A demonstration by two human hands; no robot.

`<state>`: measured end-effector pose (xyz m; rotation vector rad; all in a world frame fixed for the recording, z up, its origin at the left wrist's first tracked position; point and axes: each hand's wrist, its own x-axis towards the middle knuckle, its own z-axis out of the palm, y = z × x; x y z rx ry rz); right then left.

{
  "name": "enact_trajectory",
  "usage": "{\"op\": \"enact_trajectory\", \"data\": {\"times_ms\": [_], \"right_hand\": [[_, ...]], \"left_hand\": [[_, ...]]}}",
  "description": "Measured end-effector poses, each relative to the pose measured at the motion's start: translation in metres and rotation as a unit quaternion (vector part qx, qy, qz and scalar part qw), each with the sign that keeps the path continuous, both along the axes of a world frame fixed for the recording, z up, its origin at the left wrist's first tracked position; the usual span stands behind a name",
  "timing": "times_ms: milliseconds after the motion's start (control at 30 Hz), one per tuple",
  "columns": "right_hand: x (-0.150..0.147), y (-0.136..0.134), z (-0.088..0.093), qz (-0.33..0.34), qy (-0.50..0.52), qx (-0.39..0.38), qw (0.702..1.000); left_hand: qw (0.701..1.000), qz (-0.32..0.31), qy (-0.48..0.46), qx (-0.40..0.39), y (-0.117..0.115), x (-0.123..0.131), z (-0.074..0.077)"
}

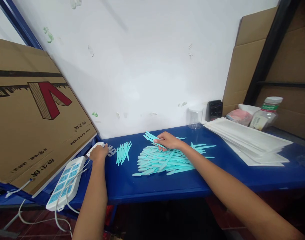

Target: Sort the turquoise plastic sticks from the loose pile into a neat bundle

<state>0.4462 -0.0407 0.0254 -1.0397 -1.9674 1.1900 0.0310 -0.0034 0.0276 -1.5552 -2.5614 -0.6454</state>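
My right hand [167, 140] is closed around a few slim teal sticks [150, 136] that look like eyebrow razors, held just above a large pile of the same sticks [164, 161]. Their tips point left. My left hand [99, 152] is at the table's left edge, its fingers curled and partly hidden, so what they grip is not visible. Beside its fingertips lie small clear plastic pieces [111, 151], and a white plug-like block [96, 146] shows behind it. Between the hands rests a smaller, neater group of teal sticks [123, 152].
A white power strip [66, 183] with cords is at the left, below a large cardboard box [37, 110]. On the right of the blue table [152, 190] are white sheets or sleeves [252, 141], a clear jar [195, 118], a black clock-like device [214, 110] and a labelled bottle [266, 113].
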Motion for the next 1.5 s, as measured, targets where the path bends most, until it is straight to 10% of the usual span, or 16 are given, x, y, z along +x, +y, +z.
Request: {"op": "enact_trajectory", "data": {"times_ms": [133,300,467,1033,1500], "right_hand": [[-0.004,-0.003,0.003,-0.009,0.028,0.002,1.000],[-0.015,-0.006,0.003,-0.039,0.089,0.011,0.995],[-0.029,-0.012,-0.001,-0.037,0.129,0.012,0.991],[-0.046,-0.026,-0.002,0.016,0.100,-0.013,0.995],[-0.018,0.007,-0.013,-0.127,0.104,0.059,0.985]], "left_hand": [[0.996,-0.041,0.001,0.084,-0.009,0.033,0.010],[0.955,-0.263,-0.044,0.128,-0.022,0.110,0.006],[0.803,-0.499,-0.292,0.143,-0.041,0.176,-0.012],[0.702,-0.459,-0.543,0.027,-0.040,0.177,-0.012],[0.884,-0.333,-0.314,-0.094,-0.010,0.083,0.003]]}}
